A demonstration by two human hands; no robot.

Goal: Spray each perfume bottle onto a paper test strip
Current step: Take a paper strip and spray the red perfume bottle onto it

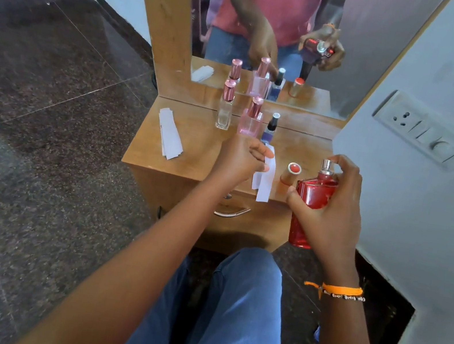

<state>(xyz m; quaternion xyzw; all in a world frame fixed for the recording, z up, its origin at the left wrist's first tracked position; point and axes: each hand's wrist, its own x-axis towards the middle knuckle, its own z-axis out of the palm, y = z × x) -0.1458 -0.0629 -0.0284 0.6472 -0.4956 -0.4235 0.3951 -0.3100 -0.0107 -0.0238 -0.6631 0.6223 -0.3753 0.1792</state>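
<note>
My right hand (331, 211) grips a red perfume bottle (314, 193) above the table's front right corner, forefinger on its silver nozzle (326, 165). My left hand (241, 159) pinches white paper test strips (265, 178) that hang down just left of the bottle. The bottle's red-topped cap (291, 173) stands on the wooden dressing table (193, 147) between the strips and the bottle. At the back stand a clear bottle with a pink cap (226, 105), a pink bottle (251, 118) and a small blue bottle with a black sprayer (270, 129).
A stack of unused strips (170, 134) lies on the table's left side. A mirror (275, 28) rises behind the bottles. A wall with a switch plate (422, 130) stands close on the right. A drawer handle (231, 212) is below; my knees are under the table's front.
</note>
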